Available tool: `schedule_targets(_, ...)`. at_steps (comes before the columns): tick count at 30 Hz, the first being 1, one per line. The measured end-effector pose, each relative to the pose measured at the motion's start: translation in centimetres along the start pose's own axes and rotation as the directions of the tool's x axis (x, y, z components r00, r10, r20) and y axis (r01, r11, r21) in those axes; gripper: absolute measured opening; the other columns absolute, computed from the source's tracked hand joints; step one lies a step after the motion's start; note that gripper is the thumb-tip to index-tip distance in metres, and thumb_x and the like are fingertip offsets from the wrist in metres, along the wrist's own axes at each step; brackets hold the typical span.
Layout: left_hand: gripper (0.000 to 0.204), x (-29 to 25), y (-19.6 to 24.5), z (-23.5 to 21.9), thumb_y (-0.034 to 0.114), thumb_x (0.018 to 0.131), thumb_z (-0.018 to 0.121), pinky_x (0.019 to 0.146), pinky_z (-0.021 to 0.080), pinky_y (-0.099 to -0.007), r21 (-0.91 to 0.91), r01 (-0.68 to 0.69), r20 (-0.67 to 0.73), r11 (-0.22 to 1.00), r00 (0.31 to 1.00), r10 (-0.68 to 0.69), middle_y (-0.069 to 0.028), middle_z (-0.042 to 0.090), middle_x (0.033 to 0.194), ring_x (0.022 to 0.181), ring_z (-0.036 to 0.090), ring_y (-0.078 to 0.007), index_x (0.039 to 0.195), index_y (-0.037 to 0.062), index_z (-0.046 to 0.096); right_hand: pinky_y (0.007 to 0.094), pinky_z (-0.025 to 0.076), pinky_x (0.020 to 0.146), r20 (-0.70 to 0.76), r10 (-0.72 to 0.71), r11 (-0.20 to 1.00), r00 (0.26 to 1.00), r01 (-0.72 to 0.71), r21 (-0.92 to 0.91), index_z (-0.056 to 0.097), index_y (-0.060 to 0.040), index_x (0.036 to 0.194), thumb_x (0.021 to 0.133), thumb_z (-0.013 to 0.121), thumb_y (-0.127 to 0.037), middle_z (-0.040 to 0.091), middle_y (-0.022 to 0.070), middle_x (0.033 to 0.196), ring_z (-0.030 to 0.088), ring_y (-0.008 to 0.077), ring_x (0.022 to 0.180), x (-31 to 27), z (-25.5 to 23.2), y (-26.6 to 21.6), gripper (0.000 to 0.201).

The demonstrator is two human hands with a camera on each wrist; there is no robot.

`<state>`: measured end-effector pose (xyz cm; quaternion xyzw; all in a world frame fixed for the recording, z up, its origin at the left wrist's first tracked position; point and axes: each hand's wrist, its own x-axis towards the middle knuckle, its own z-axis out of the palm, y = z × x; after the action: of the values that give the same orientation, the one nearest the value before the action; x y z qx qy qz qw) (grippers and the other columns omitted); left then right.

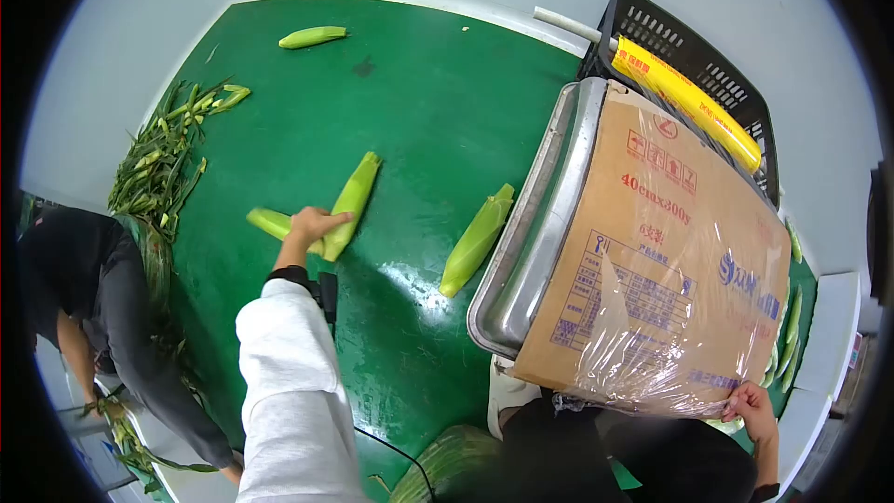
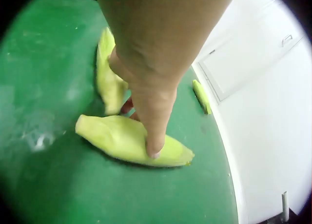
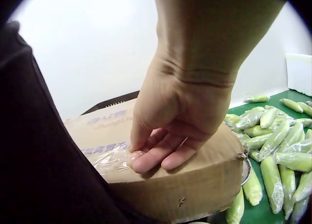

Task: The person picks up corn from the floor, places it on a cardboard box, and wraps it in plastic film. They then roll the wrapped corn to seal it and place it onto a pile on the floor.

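My left hand [image 1: 315,222] is down at two green ears of corn in their husks. Its thumb [image 2: 155,148] lies across the nearer ear of corn [image 2: 117,138], with fingertips on that ear's other side. Right behind the hand lies the second ear [image 2: 108,82], slightly blurred. My right hand [image 3: 170,131] pinches clear plastic film [image 3: 109,160] at the near edge of a cardboard box [image 1: 643,251]. The film stretches over part of the box's printed top. Another husked ear [image 1: 478,242] lies to the left of the metal tray [image 1: 531,270] beneath the cardboard.
A pile of stripped husks [image 1: 154,168] lies along the left, near another person [image 1: 112,298] bent over. One ear [image 1: 312,36] lies at the far side. Behind the box stands a black crate [image 1: 680,42] with a yellow roll [image 1: 684,101]. Several film-wrapped ears [image 3: 273,180] lie to the right.
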<state>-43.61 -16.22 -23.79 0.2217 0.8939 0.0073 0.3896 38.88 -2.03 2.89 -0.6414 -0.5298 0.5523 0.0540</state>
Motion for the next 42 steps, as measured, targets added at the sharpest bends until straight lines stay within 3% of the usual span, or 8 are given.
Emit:
schedule_targets(9,0.064,-2.8,-6.8,3.8,0.061,0.074,0.063,0.113,0.024,-0.0408,0.122,-0.206,-0.534,0.971,0.811,0.239,-0.0256,0.054,0.128,0.134,0.032,-0.041,0.078,-0.0022,0.073,0.0285,0.056,0.053,-0.016,0.026,0.999,1.0,-0.025,0.041,0.055,0.0008,0.084,0.085,0.06,-0.001,0.064,0.0108,0.069,0.063,0.0174,0.055,0.4,-0.4,0.8,0.005)
schedule_targets(13,0.06,-9.5,-5.9,8.7,0.052,0.067,0.071,0.097,0.042,-0.0459,0.187,-0.388,-0.445,0.902,0.785,0.43,-0.017,0.056,0.126,0.129,0.042,-0.0321,0.09,-0.0027,0.068,0.028,0.056,0.053,0.005,0.031,0.999,1.0,-0.031,0.009,0.055,0.0015,0.085,0.086,0.06,-0.002,0.064,0.0116,0.07,0.063,0.0174,0.055,1.1,-0.4,0.0,0.006)
schedule_targets(21,0.078,-25.5,-4.4,19.0,0.057,0.071,0.069,0.103,0.024,-0.0665,0.354,-0.384,-0.104,0.853,0.89,0.444,-0.0169,0.044,0.137,0.138,0.029,-0.0329,0.12,-0.0018,0.055,0.0286,0.057,0.053,0.012,-0.001,0.999,1.0,0.0,0.043,0.055,0.0018,0.088,0.087,0.061,-0.005,0.065,0.0123,0.07,0.064,0.0177,0.056,0.6,-0.6,1.3,0.009)
schedule_targets(25,0.071,-24.5,4.5,16.4,0.056,0.076,0.066,0.103,0.02,-0.0705,0.4,-0.506,-0.379,0.764,0.667,0.641,-0.0194,0.035,0.143,0.137,0.022,-0.0452,0.137,0.0247,0.046,0.0282,0.057,0.053,0.058,0.013,0.999,0.998,-0.015,0.031,0.056,0.0012,0.087,0.087,0.061,-0.005,0.066,0.0115,0.07,0.065,0.0183,0.056,0.6,-0.8,1.1,0.008)
schedule_targets(29,0.073,-18.4,14.5,18.0,0.042,0.084,0.059,0.098,0.024,-0.0756,0.546,-0.645,-0.004,0.535,0.636,0.771,-0.0124,-0.003,0.158,0.142,0.002,-0.0471,0.148,0.0273,0.029,0.0286,0.057,0.054,0.079,-0.002,0.998,0.997,-0.003,0.063,0.057,0.0008,0.089,0.088,0.06,-0.004,0.066,0.011,0.071,0.066,0.0189,0.057,0.8,-0.9,1.3,0.006)
schedule_targets(32,0.072,-14.3,16.9,19.9,0.035,0.086,0.055,0.096,0.027,-0.0749,0.352,-0.642,0.02,0.681,0.733,0.68,-0.009,-0.006,0.159,0.142,0.002,-0.0479,0.15,0.027,0.023,0.0293,0.057,0.055,0.066,-0.031,0.995,0.997,0.024,0.099,0.057,0.0017,0.09,0.089,0.059,-0.002,0.065,0.0112,0.072,0.066,0.0197,0.059,0.4,-0.3,1.1,0.005)
schedule_targets(34,0.065,-11.5,15.0,22.3,0.033,0.087,0.054,0.095,0.037,-0.0673,0.391,-0.67,-0.096,0.631,0.652,0.752,-0.01,-0.004,0.159,0.139,0.012,-0.0507,0.148,0.0277,0.03,0.0293,0.057,0.055,0.074,-0.016,0.995,0.997,0.008,0.099,0.056,0.002,0.09,0.088,0.06,-0.002,0.066,0.0117,0.072,0.067,0.0199,0.06,0.4,-0.4,1.2,0.005)
schedule_targets(42,0.076,-22.2,7.6,20.1,0.044,0.059,0.076,0.102,0.032,-0.0628,0.366,-0.516,-0.016,0.775,0.829,0.559,-0.0182,-0.002,0.157,0.137,0.018,-0.051,0.126,0.0146,0.058,0.0251,0.053,0.052,0.1,-0.033,0.997,0.994,0.025,0.076,0.056,0.0009,0.09,0.089,0.06,-0.005,0.067,0.0102,0.073,0.066,0.0171,0.06,0.4,-0.2,0.8,0.007)
